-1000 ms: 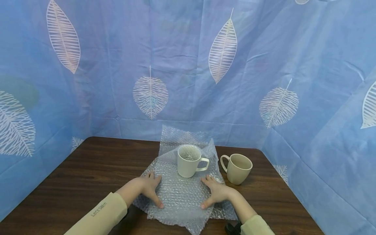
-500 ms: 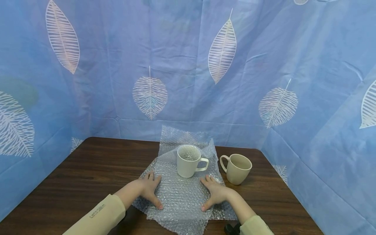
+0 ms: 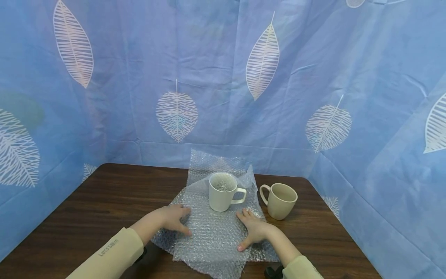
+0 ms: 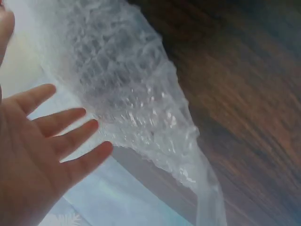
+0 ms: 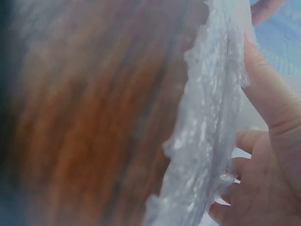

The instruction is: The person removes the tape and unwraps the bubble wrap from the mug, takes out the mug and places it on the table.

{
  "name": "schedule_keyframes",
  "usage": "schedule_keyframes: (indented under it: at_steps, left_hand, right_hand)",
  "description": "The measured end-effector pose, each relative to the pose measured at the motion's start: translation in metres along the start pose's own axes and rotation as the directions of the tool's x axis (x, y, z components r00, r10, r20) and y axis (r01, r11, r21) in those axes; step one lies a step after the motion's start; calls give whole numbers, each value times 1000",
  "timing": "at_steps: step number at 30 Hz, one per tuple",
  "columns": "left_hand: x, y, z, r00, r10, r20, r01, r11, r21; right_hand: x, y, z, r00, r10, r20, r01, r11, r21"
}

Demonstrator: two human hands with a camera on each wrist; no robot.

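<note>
A white mug [image 3: 219, 198] stands upright on overlapping sheets of bubble wrap [image 3: 212, 238], its handle to the right and something clear and crinkled inside. My left hand [image 3: 172, 217] is at the left side of the sheets, thumb apart from the fingers. In the left wrist view its palm [image 4: 33, 160] shows, fingers spread beside the bubble wrap [image 4: 136, 89]. On the right side of the wrap my right hand [image 3: 254, 228] rests with thumb and fingers spread. The right wrist view has this hand [image 5: 268, 150] right at the sheet's edge [image 5: 202, 117].
A beige mug [image 3: 281, 203] stands on the dark wooden table [image 3: 115, 205] just right of the wrap, handle to the left. Behind the table hangs a blue cloth [image 3: 216, 77] with white leaf prints. A small black object [image 3: 273, 272] lies by the right sleeve.
My left hand has lifted and shifted slightly left, its thumb drawn up from the wrap's middle. The wrap's near corner has shifted. The right hand and both mugs stay about where they were.
</note>
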State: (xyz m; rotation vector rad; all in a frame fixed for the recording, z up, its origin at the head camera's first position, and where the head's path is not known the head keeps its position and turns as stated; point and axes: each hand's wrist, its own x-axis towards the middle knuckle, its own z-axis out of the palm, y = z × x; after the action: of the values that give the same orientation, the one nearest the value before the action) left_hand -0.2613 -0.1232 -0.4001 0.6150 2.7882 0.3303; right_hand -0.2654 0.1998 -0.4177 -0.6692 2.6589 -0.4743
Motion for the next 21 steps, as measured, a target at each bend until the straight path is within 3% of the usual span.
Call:
schedule_keyframes:
  at_steps: [4,7,11,16,21]
  left_hand:
    - [6,-1,-4,994,52,-97,-53,999,-13]
    - [9,-1,-8,980,87,-179,-91,996,-15]
    - [14,-1,-13,948,119,-297,-119,993,16]
    - [18,1,-19,894,113,-433,-112,993,27]
    - [24,3,-23,846,116,-521,-115,993,34]
  right_hand:
    - [0,1,0,1000,6,0,-6,1000,-6]
    - [0,1,-1,1000,7,2,-7,1000,-8]
    - [0,1,-1,1000,11,10,-11,1000,-9]
    - [-1,-1,-2,1000,13,20,-13,1000,-10]
    - [-3,-1,-2,1000,12,24,-12,1000,-11]
